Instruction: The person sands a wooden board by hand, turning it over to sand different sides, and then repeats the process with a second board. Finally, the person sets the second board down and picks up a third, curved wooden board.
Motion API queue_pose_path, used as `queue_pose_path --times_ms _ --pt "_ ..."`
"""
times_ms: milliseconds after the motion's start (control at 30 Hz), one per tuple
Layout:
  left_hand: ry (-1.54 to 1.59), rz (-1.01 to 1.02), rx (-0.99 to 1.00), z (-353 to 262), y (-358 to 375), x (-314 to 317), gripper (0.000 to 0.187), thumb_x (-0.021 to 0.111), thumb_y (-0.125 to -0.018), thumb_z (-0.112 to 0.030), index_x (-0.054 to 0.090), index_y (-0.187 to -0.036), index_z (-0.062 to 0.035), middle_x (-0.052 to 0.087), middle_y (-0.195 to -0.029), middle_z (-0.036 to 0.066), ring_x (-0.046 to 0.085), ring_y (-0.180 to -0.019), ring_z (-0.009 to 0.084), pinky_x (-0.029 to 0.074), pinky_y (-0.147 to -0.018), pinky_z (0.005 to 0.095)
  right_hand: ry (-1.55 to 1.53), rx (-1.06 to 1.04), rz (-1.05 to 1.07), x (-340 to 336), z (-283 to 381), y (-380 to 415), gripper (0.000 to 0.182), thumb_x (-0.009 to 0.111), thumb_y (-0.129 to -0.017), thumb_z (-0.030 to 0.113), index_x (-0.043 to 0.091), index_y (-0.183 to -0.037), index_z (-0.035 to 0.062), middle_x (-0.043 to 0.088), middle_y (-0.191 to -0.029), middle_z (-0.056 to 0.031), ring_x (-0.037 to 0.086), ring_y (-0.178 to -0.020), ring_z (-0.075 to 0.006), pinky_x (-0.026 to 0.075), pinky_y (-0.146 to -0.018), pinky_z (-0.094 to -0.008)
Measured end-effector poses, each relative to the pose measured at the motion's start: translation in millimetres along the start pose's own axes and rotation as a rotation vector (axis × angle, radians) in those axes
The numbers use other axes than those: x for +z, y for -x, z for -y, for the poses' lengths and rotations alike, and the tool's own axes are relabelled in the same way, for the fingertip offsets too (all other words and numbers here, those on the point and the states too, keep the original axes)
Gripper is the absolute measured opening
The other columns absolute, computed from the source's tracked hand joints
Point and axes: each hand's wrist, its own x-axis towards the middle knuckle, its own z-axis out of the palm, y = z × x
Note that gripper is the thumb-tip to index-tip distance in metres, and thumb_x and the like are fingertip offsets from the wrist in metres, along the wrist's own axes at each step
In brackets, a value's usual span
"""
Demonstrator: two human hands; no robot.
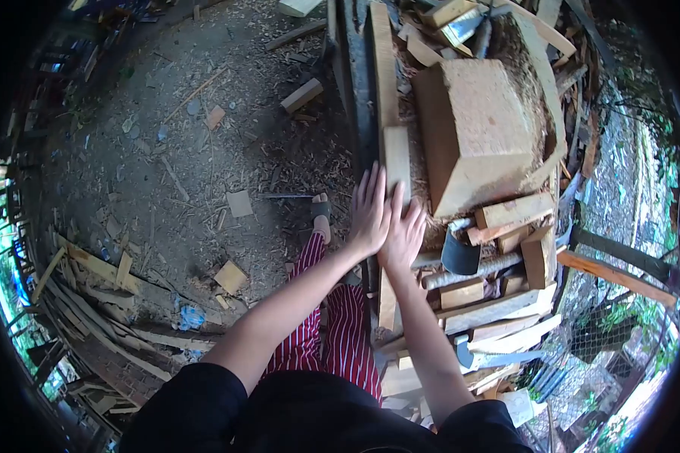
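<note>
My left hand (368, 214) and my right hand (403, 232) lie side by side at the bench's inner edge, fingers stretched forward. Beneath their fingers is the near end of a pale rectangular wood block (397, 155), which lies along a long narrow plank (384, 68). Both hands touch the block from above, and neither has its fingers wrapped around it. Their palms hide part of the plank. To the right of the block stands a big squared timber block (480, 113). Close to my right hand is a tool with a dark curved blade (460, 253).
Wood offcuts (515, 210) and a saw (499, 358) crowd the bench on the right. Shavings and scraps cover the dirt floor (227, 113) to the left. A stack of boards (106, 302) lies at lower left. An orange-brown beam (616, 277) juts out at right.
</note>
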Motion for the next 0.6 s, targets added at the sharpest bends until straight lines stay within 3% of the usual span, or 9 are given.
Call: queue_pose_path --times_ms 133,233,367,467,500,600 --pt "0.073 0.051 -0.123 -25.8 116.4 11.9 0.065 0.042 -0.093 -0.020 0.015 -0.148 0.0007 0.017 -0.153 0.023 0.022 -0.140 0.0395 0.018 -0.115 0.0486 -0.029 0.015 0.132 -4.5 -22.3 115.6 0.062 0.052 -0.088 0.027 0.034 -0.147 0.0154 0.047 -0.121 -0.0207 0.050 -0.101 -0.0352 0.044 -0.085 -0.0431" --pt "0.127 0.091 -0.194 -41.9 171.9 14.6 0.064 0.047 -0.093 -0.014 0.017 -0.148 0.0011 0.020 -0.152 0.023 0.025 -0.138 0.0390 0.022 -0.114 0.0464 -0.096 0.043 0.114 -6.5 -33.2 182.4 0.056 0.053 -0.088 0.025 0.043 -0.141 0.0139 0.045 -0.120 -0.0204 0.049 -0.098 -0.0358 0.045 -0.082 -0.0429" --pt "0.131 0.029 -0.309 -49.9 160.1 25.6 0.061 0.046 -0.095 -0.015 0.019 -0.147 0.0023 0.022 -0.151 0.023 0.027 -0.136 0.0388 0.024 -0.113 0.0459 -0.209 0.016 0.132 -5.8 -42.0 184.7 0.059 0.056 -0.084 0.025 0.044 -0.140 0.0128 0.044 -0.117 -0.0205 0.048 -0.097 -0.0373 0.045 -0.081 -0.0435" --pt "0.149 -0.074 -0.309 -47.0 111.9 25.9 0.062 0.046 -0.095 -0.016 0.019 -0.147 0.0026 0.024 -0.150 0.023 0.028 -0.136 0.0387 0.025 -0.113 0.0450 -0.152 -0.008 0.164 -3.8 -34.1 135.7 0.065 0.059 -0.081 0.025 0.041 -0.142 0.0127 0.045 -0.113 -0.0201 0.047 -0.098 -0.0376 0.047 -0.080 -0.0433" --pt "0.107 -0.090 -0.272 -41.9 88.8 20.7 0.062 0.046 -0.095 -0.017 0.018 -0.147 0.0027 0.025 -0.149 0.023 0.029 -0.135 0.0388 0.026 -0.112 0.0450 -0.165 0.038 0.219 -4.6 -28.3 114.4 0.068 0.060 -0.079 0.025 0.039 -0.143 0.0126 0.046 -0.112 -0.0204 0.048 -0.097 -0.0374 0.047 -0.079 -0.0434" --pt "0.075 -0.110 -0.143 -17.5 24.5 12.8 0.062 0.045 -0.096 -0.018 0.018 -0.147 0.0024 0.027 -0.147 0.023 0.029 -0.134 0.0389 0.026 -0.112 0.0450 -0.109 -0.049 0.118 -10.0 -11.8 43.6 0.066 0.057 -0.081 0.022 0.039 -0.143 0.0085 0.046 -0.108 -0.0202 0.044 -0.094 -0.0352 0.044 -0.083 -0.0415"
